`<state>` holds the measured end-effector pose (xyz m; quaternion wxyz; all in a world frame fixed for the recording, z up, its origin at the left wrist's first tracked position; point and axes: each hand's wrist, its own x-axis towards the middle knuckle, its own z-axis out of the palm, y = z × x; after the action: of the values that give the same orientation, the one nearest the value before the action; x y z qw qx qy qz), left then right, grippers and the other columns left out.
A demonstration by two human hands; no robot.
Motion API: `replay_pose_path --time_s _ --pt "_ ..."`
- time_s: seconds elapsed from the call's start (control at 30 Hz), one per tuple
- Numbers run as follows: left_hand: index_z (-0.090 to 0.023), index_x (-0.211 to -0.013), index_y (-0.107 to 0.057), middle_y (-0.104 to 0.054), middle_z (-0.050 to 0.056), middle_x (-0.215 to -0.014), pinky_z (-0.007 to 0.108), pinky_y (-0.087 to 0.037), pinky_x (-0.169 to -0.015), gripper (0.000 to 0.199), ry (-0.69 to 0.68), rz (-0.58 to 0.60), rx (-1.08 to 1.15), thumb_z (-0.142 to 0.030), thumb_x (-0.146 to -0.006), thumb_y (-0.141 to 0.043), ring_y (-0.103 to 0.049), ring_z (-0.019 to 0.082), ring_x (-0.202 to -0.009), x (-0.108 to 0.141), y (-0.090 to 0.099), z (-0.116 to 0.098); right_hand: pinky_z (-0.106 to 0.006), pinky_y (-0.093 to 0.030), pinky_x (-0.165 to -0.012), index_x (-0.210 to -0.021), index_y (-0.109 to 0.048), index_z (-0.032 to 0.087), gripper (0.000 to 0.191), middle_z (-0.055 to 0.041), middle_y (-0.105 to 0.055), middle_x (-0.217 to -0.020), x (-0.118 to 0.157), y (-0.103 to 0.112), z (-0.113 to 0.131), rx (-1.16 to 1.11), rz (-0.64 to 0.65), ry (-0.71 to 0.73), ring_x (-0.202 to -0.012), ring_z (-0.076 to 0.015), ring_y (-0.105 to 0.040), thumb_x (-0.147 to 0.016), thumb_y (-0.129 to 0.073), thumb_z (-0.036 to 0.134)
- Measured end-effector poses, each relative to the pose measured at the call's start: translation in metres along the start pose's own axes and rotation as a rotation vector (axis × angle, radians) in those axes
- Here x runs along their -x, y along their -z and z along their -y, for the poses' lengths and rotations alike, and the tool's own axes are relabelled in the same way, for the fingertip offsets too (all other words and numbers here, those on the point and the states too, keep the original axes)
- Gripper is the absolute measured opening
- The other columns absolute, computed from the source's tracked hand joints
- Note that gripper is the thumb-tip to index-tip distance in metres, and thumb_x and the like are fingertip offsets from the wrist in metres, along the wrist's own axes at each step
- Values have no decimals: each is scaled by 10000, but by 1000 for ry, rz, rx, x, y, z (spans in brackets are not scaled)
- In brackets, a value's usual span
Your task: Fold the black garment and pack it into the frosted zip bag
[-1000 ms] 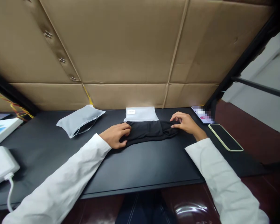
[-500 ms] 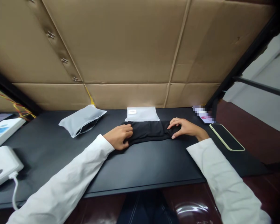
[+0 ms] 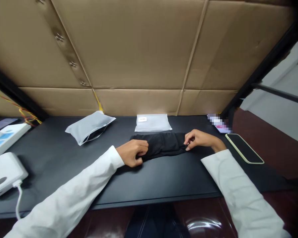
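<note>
A folded black cloth [image 3: 165,143], perhaps a garment, lies as a flat strip across the middle of the black table. My left hand [image 3: 132,152] grips its left end, fingers curled over the fabric. At the right end, my right hand [image 3: 196,138] pinches the cloth's edge between thumb and fingers. Just behind the cloth rests a flat, frosted plastic bag [image 3: 154,124] with a small white label at its upper left. Farther left, another frosted bag [image 3: 88,129] lies with its mouth gaping towards me.
On the right edge lies a phone [image 3: 244,148] in a pale case. A white device [image 3: 6,175] with a cable stands at the near left, a white power strip [image 3: 8,137] behind it. Brown padded board [image 3: 139,49] rises at the table's back.
The cloth has come slightly towards me, leaving a gap before the labelled bag. My left hand moved nearer and to the right; my right-hand fingers closed further on the cloth's edge.
</note>
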<state>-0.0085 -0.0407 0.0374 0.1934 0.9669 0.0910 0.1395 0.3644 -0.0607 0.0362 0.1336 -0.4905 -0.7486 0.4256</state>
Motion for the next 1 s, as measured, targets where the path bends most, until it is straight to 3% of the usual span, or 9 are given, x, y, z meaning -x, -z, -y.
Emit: replay_pose_path --time_s 0.13,0.27,0.33,0.43,0.53,0.63,0.8,0.9,1.0 --pt "-204 -649 -341 -429 -36 -645 261 -317 -563 217 145 113 316 -108 -557 -513 -357 109 -587 4 6 1 -258 -349 -593 -739 -769 160 334 21 -587 -636 6 1 5 -104 106 -16 -594 -108 -486 -587 -856 445" --pt "-183 -707 -429 -568 10 -727 233 -381 -582 246 184 225 861 -189 -616 -657 -482 117 -639 10 20 3 -258 -368 -585 -697 -737 151 302 19 -581 -641 12 0 17 -251 222 21 -589 -107 -490 -585 -859 404" --pt "-166 -730 -486 -611 36 -749 225 -403 -586 271 223 90 1049 -250 -625 -721 -536 129 -655 11 26 5 -271 -409 -628 -696 -712 159 303 4 -605 -687 10 -3 22 -329 74 79 -644 -130 -526 -591 -854 404" --pt "-150 -776 -553 -628 15 -734 194 -418 -580 280 434 -375 1122 -266 -621 -756 -565 107 -632 10 32 14 -296 -451 -695 -759 -689 185 314 -8 -640 -760 -3 -13 22 -402 -298 85 -717 -160 -570 -650 -817 450" --pt "-160 -800 -562 -598 -36 -649 164 -404 -518 299 678 -768 1091 -226 -598 -772 -540 79 -545 9 32 27 -319 -474 -728 -809 -697 198 343 -13 -675 -792 -21 -23 14 -415 -489 23 -736 -174 -605 -659 -807 486" --pt "-166 -824 -570 -604 -42 -626 170 -418 -494 314 736 -850 1123 -218 -600 -783 -547 88 -514 11 31 31 -333 -490 -769 -828 -724 208 364 -13 -709 -825 -29 -27 7 -454 -549 12 -759 -182 -639 -613 -840 479" --pt "-139 -803 -637 -696 40 -743 239 -504 -618 260 422 -499 1293 -247 -635 -804 -638 153 -654 14 30 10 -293 -489 -703 -778 -752 220 312 9 -718 -752 -12 -14 8 -479 -463 29 -693 -156 -643 -559 -888 394" --pt "-128 -836 -699 -737 106 -790 309 -536 -719 195 217 19 1299 -276 -728 -768 -686 225 -763 8 32 -8 -261 -477 -626 -759 -774 191 329 -16 -735 -727 2 -5 12 -396 -133 24 -648 -151 -647 -530 -901 391" --pt "-160 -1006 -753 -754 145 -1019 330 -537 -885 232 106 558 1136 -308 -837 -698 -712 268 -972 -1 34 -20 -219 -397 -469 -951 -790 160 427 -95 -775 -903 6 -4 18 -326 267 -25 -590 -140 -664 -681 -798 492"
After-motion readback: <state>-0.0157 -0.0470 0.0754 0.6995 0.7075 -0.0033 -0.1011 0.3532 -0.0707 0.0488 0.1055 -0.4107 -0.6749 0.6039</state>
